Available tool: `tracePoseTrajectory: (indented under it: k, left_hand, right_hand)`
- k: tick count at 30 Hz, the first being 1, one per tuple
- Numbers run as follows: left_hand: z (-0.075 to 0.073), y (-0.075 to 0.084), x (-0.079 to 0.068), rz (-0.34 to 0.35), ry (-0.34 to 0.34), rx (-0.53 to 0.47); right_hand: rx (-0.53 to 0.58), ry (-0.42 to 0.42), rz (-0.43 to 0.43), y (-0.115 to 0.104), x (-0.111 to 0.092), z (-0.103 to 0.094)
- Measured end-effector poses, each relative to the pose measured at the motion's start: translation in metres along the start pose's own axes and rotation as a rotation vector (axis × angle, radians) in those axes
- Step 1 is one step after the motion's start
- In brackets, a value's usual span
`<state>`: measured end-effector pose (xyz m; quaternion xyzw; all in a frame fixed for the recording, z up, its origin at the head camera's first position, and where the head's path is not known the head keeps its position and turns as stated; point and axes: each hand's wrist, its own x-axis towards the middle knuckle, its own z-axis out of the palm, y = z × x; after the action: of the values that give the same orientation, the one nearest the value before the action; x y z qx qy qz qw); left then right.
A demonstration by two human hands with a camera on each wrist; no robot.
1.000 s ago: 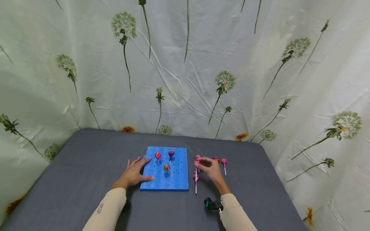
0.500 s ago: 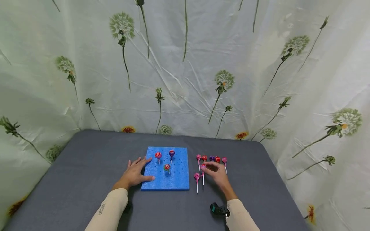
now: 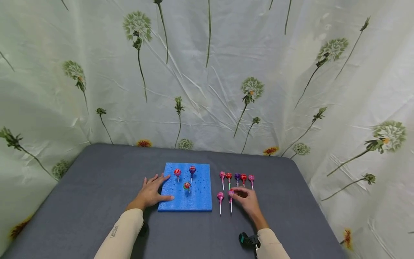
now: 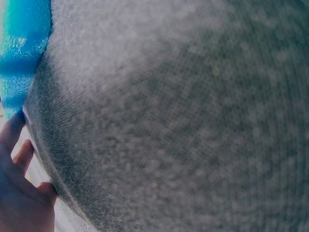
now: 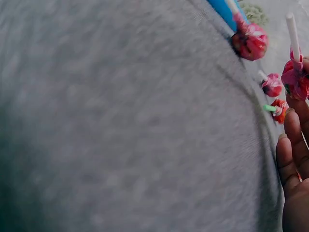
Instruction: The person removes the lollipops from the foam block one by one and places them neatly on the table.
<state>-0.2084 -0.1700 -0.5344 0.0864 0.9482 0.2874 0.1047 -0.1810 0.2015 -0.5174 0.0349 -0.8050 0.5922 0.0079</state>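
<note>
My left hand (image 3: 149, 194), fingers spread, rests on the left edge of a blue foam board (image 3: 198, 205) dotted with small holes. Three wrapped lollipops stand in the board: a red-and-pink one (image 3: 177, 172), a purple-and-red one (image 3: 192, 169) and a red-and-green one (image 3: 187, 185). Right of the board, my right hand (image 3: 250, 203) pinches a pink lollipop (image 3: 231, 200) by its head, its white stick pointing toward me. In the right wrist view this pink lollipop (image 5: 293, 77) sits between thumb and fingertips. Just left of it lies another pink lollipop (image 3: 220, 196).
Behind my right hand lies a row of lollipops: pink (image 3: 222, 175), red with a green stick (image 3: 228, 176), purple (image 3: 237, 176), red (image 3: 243, 177) and pink (image 3: 251, 178). All lie on a grey cloth-covered table (image 3: 113, 172) before a flower-printed curtain (image 3: 207, 86).
My right hand has moved right and slightly toward me, carrying the pink lollipop from over its neighbour to that one's right side. The left hand has stayed on the board.
</note>
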Motion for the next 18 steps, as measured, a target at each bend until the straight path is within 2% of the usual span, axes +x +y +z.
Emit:
tracePoseTrajectory:
  k: [6,13,18]
  left_hand:
    - [-0.001,0.002,0.001,-0.005,-0.002,0.011]
    - [0.000,0.002,0.002,-0.004,-0.001,0.013]
    - [0.001,0.002,0.001,-0.010,-0.004,0.010]
  right_hand:
    - [-0.009,-0.001,0.006,0.000,-0.002,-0.001]
    - [-0.061,0.035,0.017,0.036,0.009,0.002]
    - [-0.105,0.036,-0.048,0.042,0.008,0.004]
